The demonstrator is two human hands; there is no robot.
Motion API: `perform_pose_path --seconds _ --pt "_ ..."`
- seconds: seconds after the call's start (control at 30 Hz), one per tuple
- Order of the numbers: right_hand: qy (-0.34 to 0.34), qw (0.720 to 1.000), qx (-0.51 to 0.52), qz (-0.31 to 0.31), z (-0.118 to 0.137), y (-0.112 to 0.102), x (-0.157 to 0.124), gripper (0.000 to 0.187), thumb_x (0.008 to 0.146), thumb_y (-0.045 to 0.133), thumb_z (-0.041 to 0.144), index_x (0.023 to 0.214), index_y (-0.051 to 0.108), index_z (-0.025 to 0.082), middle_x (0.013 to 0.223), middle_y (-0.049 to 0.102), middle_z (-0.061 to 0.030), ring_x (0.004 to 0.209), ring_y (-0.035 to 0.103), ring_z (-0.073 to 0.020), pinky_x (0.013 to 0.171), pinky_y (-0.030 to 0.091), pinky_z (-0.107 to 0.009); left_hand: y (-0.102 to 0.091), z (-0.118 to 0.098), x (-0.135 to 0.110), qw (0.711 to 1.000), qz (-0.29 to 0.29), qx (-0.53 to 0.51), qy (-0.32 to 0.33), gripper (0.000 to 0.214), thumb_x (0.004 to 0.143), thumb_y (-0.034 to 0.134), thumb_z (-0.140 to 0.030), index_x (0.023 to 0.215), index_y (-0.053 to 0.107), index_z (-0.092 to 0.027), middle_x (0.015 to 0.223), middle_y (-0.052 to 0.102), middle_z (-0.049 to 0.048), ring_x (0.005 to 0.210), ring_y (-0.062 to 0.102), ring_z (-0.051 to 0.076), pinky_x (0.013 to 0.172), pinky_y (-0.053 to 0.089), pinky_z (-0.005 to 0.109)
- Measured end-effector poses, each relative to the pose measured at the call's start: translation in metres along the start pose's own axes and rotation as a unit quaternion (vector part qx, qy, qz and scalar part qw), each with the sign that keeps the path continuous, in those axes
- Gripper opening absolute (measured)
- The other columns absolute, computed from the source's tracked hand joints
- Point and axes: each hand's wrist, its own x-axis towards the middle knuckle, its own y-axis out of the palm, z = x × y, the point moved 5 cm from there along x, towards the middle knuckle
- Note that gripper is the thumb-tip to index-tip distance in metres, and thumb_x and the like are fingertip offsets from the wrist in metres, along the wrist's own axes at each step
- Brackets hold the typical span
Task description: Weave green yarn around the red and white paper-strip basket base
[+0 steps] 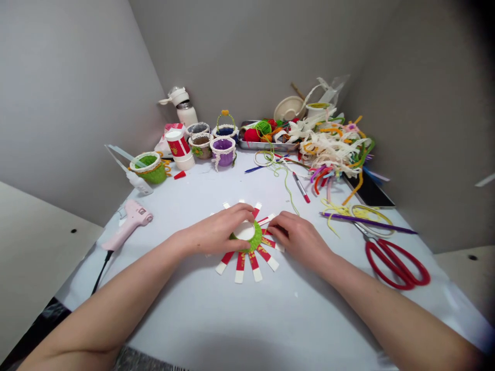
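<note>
"Where are your hands right now?"

"Near the middle of the tabletop (216,319). My left hand (218,232) is curved over a green yarn-wrapped cup (252,242), fingers together, resting across its white top. Red-and-white paper strips (240,268) fan out from the cup like spokes. My right hand (299,239) is just beside it, fingers together, with the tips down on the strips on that side. I can't tell if they're pinching one."

"What's around you?"

"Toward the right edge are red-handled scissors (398,265), and just beyond them a purple stick (367,222) lying across yellow yarn (340,210). By the left edge is a pink glue gun (129,221), its black cord (101,270) trailing toward the near corner."

"And farther off?"

"A red-capped marker (300,187) lies mid-table. Along the far edge are small woven cups (223,152), a metal tray (251,146) of yarn balls and a heap of pipe cleaners and raffia (332,154). A bottle (186,111) stands behind the cups, toward the far left corner."
</note>
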Motion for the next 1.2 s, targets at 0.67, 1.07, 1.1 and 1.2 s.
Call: perform_pose_path --seconds 0.67,1.07,1.1,1.2 --pt "-0.103 0.994 -0.009 0.046 0.02 -0.028 -0.023 0.023 0.105 0.048 0.012 0.105 0.07 0.019 0.098 0.068 -0.0072 0.089 0.065 -0.02 0.076 0.05 -0.031 -0.005 0.019 -0.005 0.995 0.055 0.056 -0.064 0.043 0.092 0.068 -0.011 0.132 0.058 -0.025 0.132 0.067 0.0082 0.125 0.06 0.031 0.108 0.045 0.049" --pt "-0.16 0.963 -0.113 0.184 0.031 -0.014 -0.045 0.023 0.092 0.056 -0.002 0.079 0.06 0.017 0.087 0.06 -0.0033 0.074 0.056 -0.0158 0.062 0.036 -0.028 -0.003 0.025 -0.006 0.996 0.061 0.033 -0.056 0.037 0.099 0.064 -0.017 0.135 0.058 -0.024 0.133 0.066 0.0096 0.123 0.06 0.029 0.107 0.048 0.047" --pt "-0.158 0.964 -0.123 0.176 0.03 -0.014 -0.045 0.023 0.092 0.056 -0.001 0.079 0.06 0.017 0.087 0.06 -0.0035 0.073 0.056 -0.016 0.062 0.036 -0.029 -0.003 0.025 -0.006 0.996 0.063 0.033 -0.058 0.038 0.098 0.065 -0.016 0.135 0.059 -0.024 0.133 0.066 0.0094 0.123 0.06 0.029 0.107 0.048 0.047" --pt "-0.134 0.969 -0.15 0.143 0.024 -0.015 -0.04 0.023 0.094 0.055 0.0 0.081 0.064 0.017 0.086 0.06 -0.0044 0.073 0.056 -0.0168 0.063 0.038 -0.029 -0.005 0.024 -0.007 0.996 0.064 0.026 -0.063 0.042 0.093 0.066 -0.011 0.132 0.06 -0.024 0.133 0.066 0.0089 0.124 0.061 0.029 0.105 0.049 0.045"
